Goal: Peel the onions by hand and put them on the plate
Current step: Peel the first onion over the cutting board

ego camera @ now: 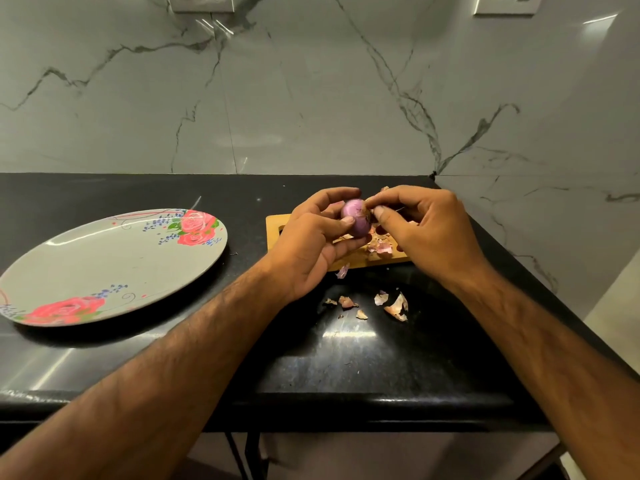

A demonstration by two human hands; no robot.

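The left hand [311,244] holds the small, light onion [356,216] above the cutting board [277,225], while the right hand [426,233] pinches its thin, brittle skin, which probably tears easily, so grip near the root end.

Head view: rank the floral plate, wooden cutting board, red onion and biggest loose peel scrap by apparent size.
1. floral plate
2. wooden cutting board, though partly hidden
3. red onion and biggest peel scrap: too alike to rank; the scrap lies nearer the camera.
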